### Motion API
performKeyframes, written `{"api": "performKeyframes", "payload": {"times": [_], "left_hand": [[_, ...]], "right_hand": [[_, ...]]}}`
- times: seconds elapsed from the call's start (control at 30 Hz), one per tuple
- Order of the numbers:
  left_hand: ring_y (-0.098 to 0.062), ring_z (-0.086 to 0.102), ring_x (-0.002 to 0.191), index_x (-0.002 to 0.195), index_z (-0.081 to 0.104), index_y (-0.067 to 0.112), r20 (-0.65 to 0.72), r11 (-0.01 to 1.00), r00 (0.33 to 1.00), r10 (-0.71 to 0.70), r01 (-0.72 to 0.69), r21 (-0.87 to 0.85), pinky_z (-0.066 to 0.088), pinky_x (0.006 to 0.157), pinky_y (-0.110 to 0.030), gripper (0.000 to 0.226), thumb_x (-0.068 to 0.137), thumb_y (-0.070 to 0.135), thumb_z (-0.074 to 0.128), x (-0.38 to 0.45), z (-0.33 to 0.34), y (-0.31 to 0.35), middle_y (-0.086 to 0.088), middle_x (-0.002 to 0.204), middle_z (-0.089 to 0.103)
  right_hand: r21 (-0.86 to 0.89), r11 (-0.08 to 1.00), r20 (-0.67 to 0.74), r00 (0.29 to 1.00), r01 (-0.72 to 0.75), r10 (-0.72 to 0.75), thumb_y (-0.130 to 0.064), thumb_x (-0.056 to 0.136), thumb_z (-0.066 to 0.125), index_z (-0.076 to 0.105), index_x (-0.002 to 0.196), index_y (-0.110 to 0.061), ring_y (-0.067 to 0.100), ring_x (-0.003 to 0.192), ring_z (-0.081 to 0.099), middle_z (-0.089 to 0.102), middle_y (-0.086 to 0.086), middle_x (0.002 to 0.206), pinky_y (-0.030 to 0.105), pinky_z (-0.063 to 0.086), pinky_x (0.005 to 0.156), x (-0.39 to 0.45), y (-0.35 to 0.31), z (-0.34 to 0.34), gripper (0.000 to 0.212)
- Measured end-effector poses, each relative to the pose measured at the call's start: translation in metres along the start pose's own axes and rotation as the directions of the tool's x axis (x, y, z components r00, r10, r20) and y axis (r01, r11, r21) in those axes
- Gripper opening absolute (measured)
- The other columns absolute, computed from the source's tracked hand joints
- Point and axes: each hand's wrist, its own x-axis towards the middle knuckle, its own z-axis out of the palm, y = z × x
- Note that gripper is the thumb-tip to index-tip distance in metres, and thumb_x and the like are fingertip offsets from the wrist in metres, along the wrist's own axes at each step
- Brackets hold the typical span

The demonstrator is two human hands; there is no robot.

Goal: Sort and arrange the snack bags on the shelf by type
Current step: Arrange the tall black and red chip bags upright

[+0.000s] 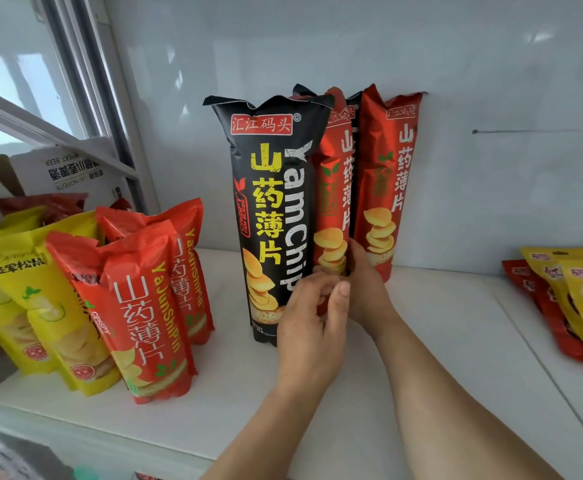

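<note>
The left hand (312, 318) rests against the lower right edge of the black bag (272, 209), its fingers loosely curled and the thumb raised; whether it actually grips the bag cannot be told. The right hand (364, 289) lies just behind and to the right of the left hand, its fingers curled round the foot of the nearer red bag (331, 188), which stands upright touching the black bag's right side. Both forearms enter from the lower right.

A sliver of a second black bag (354, 140) shows between that red bag and the farther red bag (389, 181), which stands upright just right of the right hand and leans on the white wall (491, 98). All four tall bags stand together on the white shelf (421, 358), directly beyond the hands.

Well to the left of the hands, a group of shorter orange-red bags (144, 306) stands tilted leftward on the same shelf. Touching them on their left are yellow bags (30, 289), also tilted. Behind that group lies a dark red bag (44, 206), partly hidden, and behind it a cardboard box (71, 171) with inverted print beside a window frame (85, 81).

Far to the right of the hands, near the frame edge, flat yellow packets (581, 285) overlap red packets (539, 299) lying on the shelf.
</note>
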Motion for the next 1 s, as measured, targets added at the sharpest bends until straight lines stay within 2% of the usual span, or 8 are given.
{"api": "performKeyframes", "payload": {"times": [0.1, 0.23, 0.37, 0.5, 0.57, 0.67, 0.73, 1.0], "left_hand": [[-0.002, 0.061, 0.109, 0.113, 0.065, 0.026, 0.018, 1.0, 1.0, 0.015, -0.015, 0.012, 0.055, 0.089, -0.031, 0.035, 0.096, 0.052, 0.049, 0.0, 0.003, 0.003, 0.018, 0.112, 0.063], [0.001, 0.05, 0.123, 0.131, 0.055, 0.025, 0.02, 1.0, 1.0, -0.013, 0.012, 0.016, 0.043, 0.102, -0.019, 0.054, 0.09, 0.06, 0.048, 0.004, 0.015, 0.013, 0.019, 0.127, 0.052], [0.01, 0.04, 0.128, 0.149, 0.037, 0.021, 0.062, 0.996, 0.995, -0.078, 0.08, -0.04, 0.032, 0.103, -0.005, 0.083, 0.084, 0.071, 0.053, 0.017, 0.029, 0.027, 0.014, 0.142, 0.043], [-0.006, 0.043, 0.139, 0.155, 0.028, 0.029, 0.124, 0.976, 0.975, -0.182, 0.195, -0.102, 0.041, 0.115, -0.037, 0.102, 0.072, 0.075, 0.066, 0.038, 0.043, 0.022, 0.008, 0.152, 0.043], [-0.011, 0.049, 0.137, 0.152, 0.031, 0.036, 0.158, 0.968, 0.962, -0.222, 0.237, -0.08, 0.045, 0.111, -0.044, 0.106, 0.064, 0.079, 0.072, 0.048, 0.048, 0.018, 0.006, 0.15, 0.047], [-0.011, 0.062, 0.122, 0.143, 0.039, 0.041, 0.223, 0.96, 0.951, -0.215, 0.248, -0.132, 0.054, 0.101, -0.043, 0.097, 0.061, 0.067, 0.085, 0.054, 0.054, 0.015, 0.005, 0.137, 0.06], [-0.012, 0.064, 0.119, 0.141, 0.041, 0.039, 0.23, 0.962, 0.954, -0.193, 0.23, -0.148, 0.055, 0.099, -0.041, 0.094, 0.061, 0.057, 0.088, 0.053, 0.057, 0.014, 0.004, 0.134, 0.061], [-0.007, 0.053, 0.125, 0.141, 0.048, 0.032, 0.247, 0.969, 0.955, -0.165, 0.203, -0.139, 0.051, 0.105, -0.04, 0.092, 0.062, 0.055, 0.088, 0.042, 0.054, 0.021, 0.015, 0.127, 0.044]], "right_hand": [[-0.048, 0.999, 0.004, 1.0, 0.003, -0.002, -0.039, 0.082, 0.076, 0.041, 0.137, -0.041, -0.009, 0.095, 0.056, 0.061, -0.022, 0.109, 0.003, 0.046, 0.071, -0.009, 0.0, -0.016, 0.065], [-0.064, 0.998, -0.033, 0.999, -0.003, 0.0, -0.05, 0.076, 0.077, 0.045, 0.136, -0.045, 0.009, 0.11, 0.063, 0.066, -0.017, 0.121, 0.038, 0.054, 0.095, -0.024, 0.004, -0.037, 0.069], [-0.068, 0.998, -0.03, 1.0, -0.002, 0.0, -0.068, 0.064, 0.066, 0.045, 0.139, -0.044, 0.007, 0.112, 0.062, 0.065, -0.017, 0.125, 0.034, 0.053, 0.095, -0.04, -0.004, -0.055, 0.081], [-0.02, 1.0, -0.069, 0.998, -0.006, 0.005, -0.034, 0.079, 0.08, 0.048, 0.125, -0.048, -0.014, 0.095, 0.062, 0.065, -0.028, 0.109, 0.01, 0.049, 0.077, -0.047, -0.002, -0.066, 0.058], [-0.018, 1.0, -0.082, 0.996, 0.015, -0.016, -0.023, 0.076, 0.085, 0.051, 0.124, -0.045, -0.009, 0.099, 0.064, 0.068, -0.022, 0.11, 0.01, 0.051, 0.079, -0.048, 0.002, -0.067, 0.064], [-0.052, 0.998, -0.114, 0.993, 0.032, -0.038, -0.047, 0.062, 0.088, 0.048, 0.136, -0.042, 0.011, 0.114, 0.063, 0.064, -0.007, 0.125, 0.038, 0.055, 0.094, -0.049, 0.008, -0.063, 0.084], [-0.083, 0.996, -0.14, 0.989, 0.04, -0.051, -0.053, 0.058, 0.086, 0.046, 0.138, -0.042, 0.012, 0.115, 0.061, 0.062, -0.006, 0.125, 0.042, 0.055, 0.095, -0.05, 0.01, -0.061, 0.091], [-0.178, 0.984, -0.153, 0.988, 0.008, -0.035, -0.054, 0.059, 0.086, 0.043, 0.136, -0.041, -0.005, 0.109, 0.052, 0.046, -0.018, 0.116, 0.01, 0.041, 0.082, -0.073, 0.004, -0.079, 0.089]]}}
